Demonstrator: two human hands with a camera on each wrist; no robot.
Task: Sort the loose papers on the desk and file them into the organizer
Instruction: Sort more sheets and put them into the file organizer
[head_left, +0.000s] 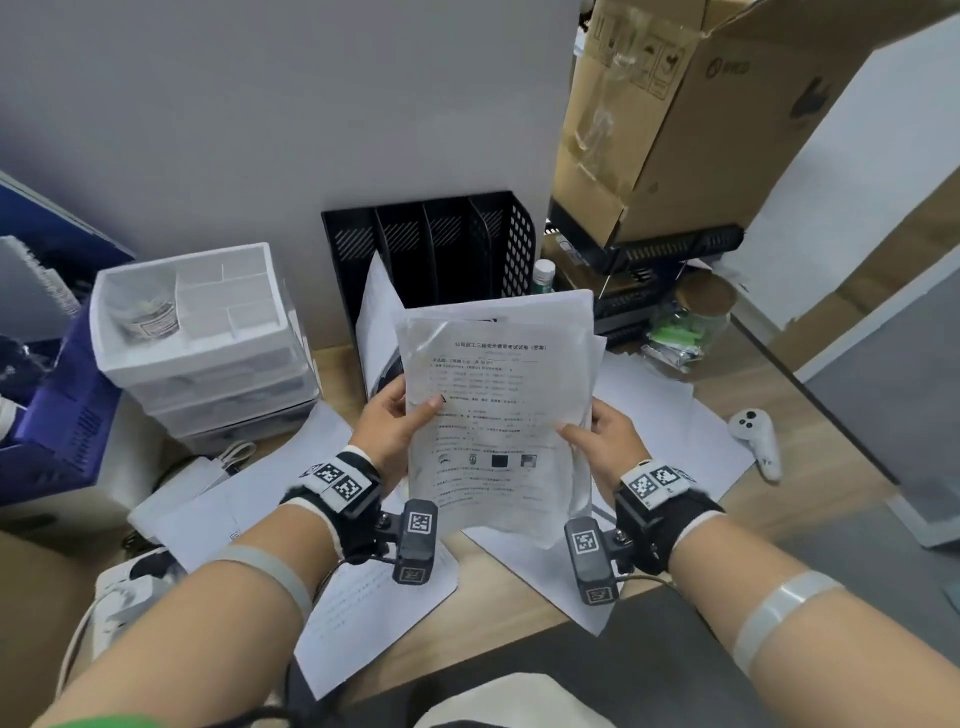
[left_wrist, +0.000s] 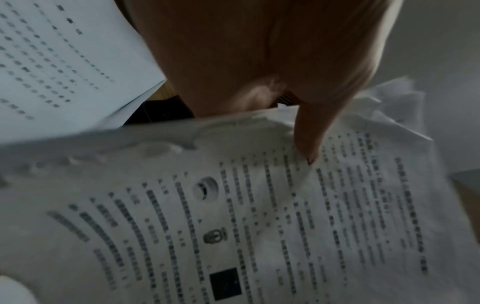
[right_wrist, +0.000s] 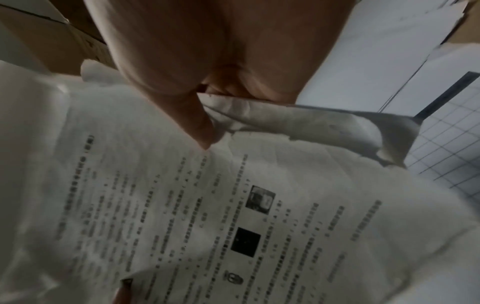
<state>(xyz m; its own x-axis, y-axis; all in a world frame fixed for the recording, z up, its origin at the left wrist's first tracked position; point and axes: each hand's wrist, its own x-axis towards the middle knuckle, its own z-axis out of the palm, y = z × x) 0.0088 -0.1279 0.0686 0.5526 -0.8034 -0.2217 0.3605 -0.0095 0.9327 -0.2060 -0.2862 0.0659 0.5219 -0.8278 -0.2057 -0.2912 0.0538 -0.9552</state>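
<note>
Paper stack (head_left: 498, 415) held above desk (head_left: 519, 587), in front of black organizer (head_left: 431, 249). Left hand (head_left: 389, 421) and right hand (head_left: 613, 441) pinch side edges. Step: probably squaring stack. Next: choose slot, slide in upright.

The head view is evenly and softly lit, with faint shadows and straight lines bowing toward its edges. Both wrist views are dim, grainy and blurred; print on the held papers (left_wrist: 259, 226) is unreadable there, perhaps from motion or closeness.
</note>
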